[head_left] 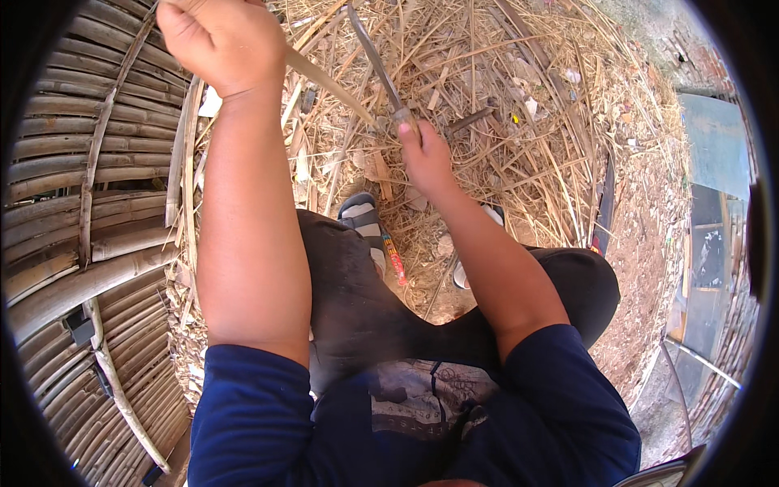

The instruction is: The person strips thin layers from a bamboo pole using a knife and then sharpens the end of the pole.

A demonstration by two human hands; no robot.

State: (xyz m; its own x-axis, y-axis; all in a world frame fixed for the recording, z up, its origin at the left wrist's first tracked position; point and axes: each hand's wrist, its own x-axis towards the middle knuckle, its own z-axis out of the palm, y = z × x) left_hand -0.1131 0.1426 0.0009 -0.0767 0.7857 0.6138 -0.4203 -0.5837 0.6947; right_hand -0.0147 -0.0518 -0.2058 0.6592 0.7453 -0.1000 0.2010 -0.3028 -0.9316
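My left hand [219, 40] is raised at the upper left, its fingers closed. A pale bamboo strip [333, 85] runs from behind that wrist down toward the middle; the hand appears to grip it, though the held end is hidden. Lower and to the right, my right hand [426, 162] is wrapped round the wooden handle of a long knife [377, 61]. Its slightly curved metal blade points up and away to the left. The strip's lower end lies just left of the knife handle, and I cannot tell whether they touch.
Bamboo shavings and split strips [527, 162] litter the ground ahead. A short dark stick [471, 119] lies beyond my right hand. A bamboo slat wall [130, 170] stands at left. Near my sandalled foot [361, 215] is a red wrapper [395, 264]. Bluish panels [714, 146] are at far right.
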